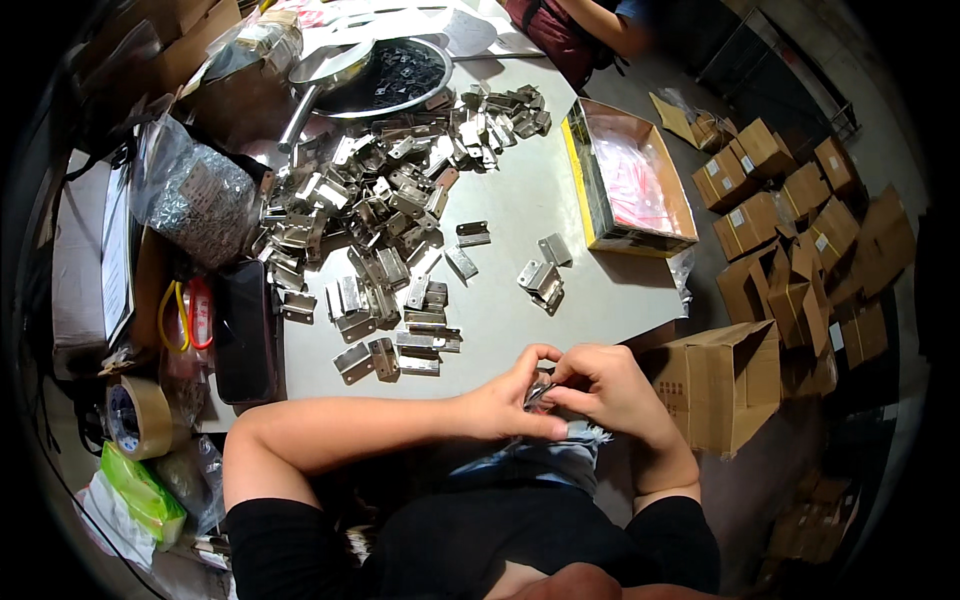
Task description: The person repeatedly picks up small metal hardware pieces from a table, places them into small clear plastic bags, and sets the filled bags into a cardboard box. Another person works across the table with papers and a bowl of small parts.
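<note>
Close to my body, at the table's front edge, my left hand and my right hand meet. Both are closed on a small metal bracket, partly hidden by the fingers. A large heap of similar bent silver brackets with holes covers the table's left and middle. Several more brackets lie in rough rows at the heap's near side. Beyond my hands, a small group of brackets sits apart toward the right.
A metal bowl of black parts stands at the back with a scoop over its rim. An open box of pink-printed bags is at the right. Left are a bag of small metal parts, a phone and tape. Cartons stand right.
</note>
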Available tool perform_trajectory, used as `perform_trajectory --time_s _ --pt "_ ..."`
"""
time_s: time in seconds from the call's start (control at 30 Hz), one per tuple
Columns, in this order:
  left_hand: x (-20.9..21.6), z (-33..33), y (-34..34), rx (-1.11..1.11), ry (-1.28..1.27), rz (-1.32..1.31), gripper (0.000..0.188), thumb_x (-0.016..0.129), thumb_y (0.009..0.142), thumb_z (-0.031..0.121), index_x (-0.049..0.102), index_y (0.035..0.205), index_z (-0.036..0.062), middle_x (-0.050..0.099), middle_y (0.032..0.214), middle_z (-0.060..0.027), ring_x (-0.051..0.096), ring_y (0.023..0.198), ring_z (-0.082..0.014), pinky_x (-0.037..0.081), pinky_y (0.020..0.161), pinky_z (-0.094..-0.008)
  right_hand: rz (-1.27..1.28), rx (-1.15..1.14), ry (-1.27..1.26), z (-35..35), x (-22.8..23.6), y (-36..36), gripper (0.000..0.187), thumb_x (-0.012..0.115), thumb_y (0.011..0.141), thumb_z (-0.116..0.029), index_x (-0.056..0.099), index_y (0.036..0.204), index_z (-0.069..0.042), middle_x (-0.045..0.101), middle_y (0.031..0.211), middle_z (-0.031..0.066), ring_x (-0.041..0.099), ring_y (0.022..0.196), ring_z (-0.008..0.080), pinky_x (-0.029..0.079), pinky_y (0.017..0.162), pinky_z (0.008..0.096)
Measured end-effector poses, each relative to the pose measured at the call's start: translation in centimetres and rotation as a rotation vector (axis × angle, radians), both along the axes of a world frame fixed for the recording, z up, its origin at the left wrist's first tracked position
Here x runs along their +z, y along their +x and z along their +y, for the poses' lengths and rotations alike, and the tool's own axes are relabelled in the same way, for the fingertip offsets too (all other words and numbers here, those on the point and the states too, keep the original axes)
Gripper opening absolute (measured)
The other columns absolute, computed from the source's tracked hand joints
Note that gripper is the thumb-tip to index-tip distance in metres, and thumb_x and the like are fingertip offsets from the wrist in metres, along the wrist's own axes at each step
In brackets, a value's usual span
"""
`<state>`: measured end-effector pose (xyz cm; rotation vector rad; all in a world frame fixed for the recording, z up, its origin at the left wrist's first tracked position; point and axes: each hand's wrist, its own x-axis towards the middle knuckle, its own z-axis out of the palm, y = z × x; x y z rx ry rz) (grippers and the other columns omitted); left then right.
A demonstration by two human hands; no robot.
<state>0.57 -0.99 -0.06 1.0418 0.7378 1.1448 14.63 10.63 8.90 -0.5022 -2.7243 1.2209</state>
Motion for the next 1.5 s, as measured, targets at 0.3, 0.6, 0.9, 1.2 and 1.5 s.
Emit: perform_trajectory --time_s 0.3,0.6,0.9,1.2,1.5 --pt "-0.1 0.4 -0.2 -0.001 0.069 0.162 0.076 0.067 0.092 0.018 0.011 0.143 0.0060 0.046 0.121 -0.0122 0.045 0.111 -0.0154 0.040 0.095 -0.0305 0.079 0.006 0.048 0.4 -0.4 0.1 0.015 0.077 0.072 -0.006 0.066 0.080 0.001 0.063 0.069 0.0111 0.061 0.058 0.0189 0.047 0.054 0.0283" --pt "0.2 0.2 -0.7 0.022 0.084 0.054 0.099 0.076 0.083 0.010 0.001 0.147 0.0134 0.049 0.126 -0.0116 0.045 0.119 -0.0172 0.038 0.100 -0.0338 0.067 0.144 -0.055 0.4 0.3 0.3 0.022 0.064 0.085 -0.010 0.068 0.103 0.001 0.066 0.096 0.0158 0.065 0.086 0.0293 0.051 0.076 0.0352" --pt "1.3 0.5 -0.7 -0.072 -0.255 -0.437 0.086 0.069 0.090 0.015 0.004 0.146 0.0174 0.053 0.107 -0.0082 0.055 0.094 -0.0138 0.049 0.079 -0.0287 0.331 0.049 -0.261 1.1 -1.5 1.0 0.024 0.066 0.083 0.002 0.066 0.108 0.001 0.068 0.102 0.0134 0.068 0.088 0.0205 0.053 0.076 0.0291" --pt "1.3 0.1 -1.2 -0.147 -0.172 -0.336 0.080 0.070 0.090 0.022 0.011 0.144 0.0161 0.050 0.113 -0.0069 0.053 0.097 -0.0127 0.048 0.082 -0.0275 0.255 0.008 -0.563 1.4 -1.9 0.2 0.013 0.065 0.085 0.002 0.066 0.098 0.003 0.069 0.095 0.0099 0.065 0.091 0.0166 0.051 0.080 0.0298" --pt "0.4 0.4 -0.8 -0.062 -0.180 -0.382 0.099 0.074 0.087 0.027 -0.001 0.150 0.0157 0.041 0.130 -0.0104 0.046 0.118 -0.0184 0.040 0.100 -0.0325 0.197 0.365 -0.026 0.8 0.3 -0.3 0.014 0.071 0.077 -0.004 0.066 0.090 -0.003 0.063 0.105 0.0106 0.059 0.104 0.0272 0.047 0.093 0.0380"
